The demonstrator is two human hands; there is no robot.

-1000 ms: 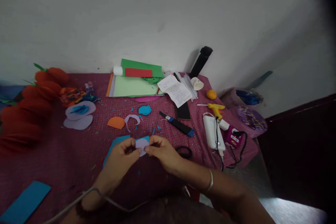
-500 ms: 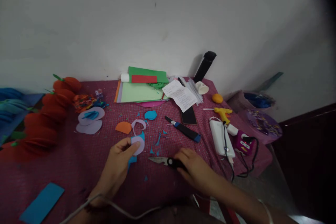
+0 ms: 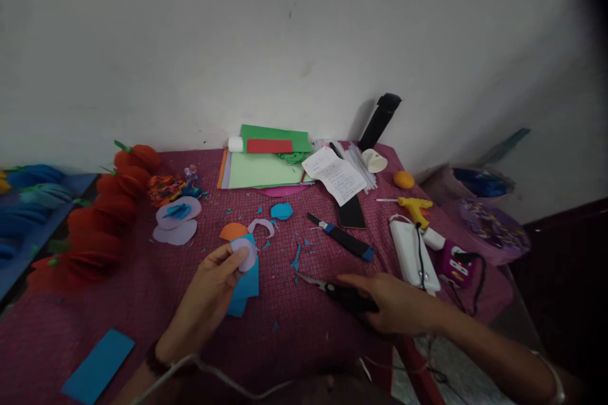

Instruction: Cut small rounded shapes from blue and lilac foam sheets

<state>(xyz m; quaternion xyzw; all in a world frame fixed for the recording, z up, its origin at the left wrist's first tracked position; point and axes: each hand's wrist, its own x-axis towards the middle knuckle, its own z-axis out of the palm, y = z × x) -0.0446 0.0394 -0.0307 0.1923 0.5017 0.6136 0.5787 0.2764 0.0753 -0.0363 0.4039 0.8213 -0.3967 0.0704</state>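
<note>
My left hand pinches a small lilac paper circle together with blue paper behind it; the blue sheet hangs below the circle. My right hand is wrapped round the black handles of a pair of scissors. Their blades point left, apart from the blue paper, and look closed. Between the hands and the back of the table lie an orange paper piece, a lilac paper ring, a stack of blue cut circles and small blue scraps.
A box cutter, a phone under a written note, and a yellow glue gun lie to the right. Coloured sheets are at the back. Orange paper pumpkins line the left, near a blue strip.
The scissors are now lifted in my right hand, with its grip further round the handles. My left hand has turned, and more blue paper shows behind the lilac circle. The view has shifted left.
</note>
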